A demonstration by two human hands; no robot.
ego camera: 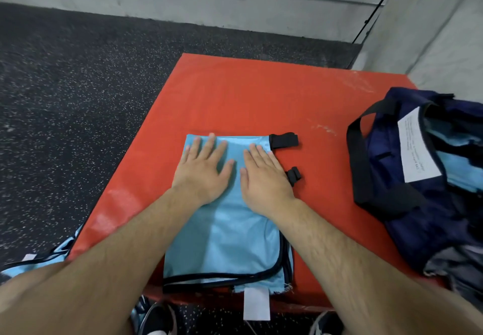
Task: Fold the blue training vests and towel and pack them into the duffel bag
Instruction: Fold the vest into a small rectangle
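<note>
Honestly, only the head view here, so here goes. Both hands were flat with the fingers straight, gripping nothing: the left hand (202, 167) and right hand (264, 175) pressed side by side on the far half of a folded blue vest (222, 235). The vest lay on the red desk (235, 94), near edge hanging slightly over, white tag (256, 303) dangling and two black straps (283, 140) poking out on the right.

Handling-wise it looked thin, light and shiny, so I'd guess slippery and floppy, the kind of fold that springs open once you let go. I'd take it from both long sides, palms under, keeping the layers pinched together.

The navy duffel bag (428, 230) sat open on the right of the desk, apart from the vest, with some light blue fabric (454, 167) already inside. Another blue vest (39, 261) hung off the lower left.

The desk top looked smooth and a bit scuffed. Around it were a black speckled floor (65, 86) and grey concrete walls (261, 13).
</note>
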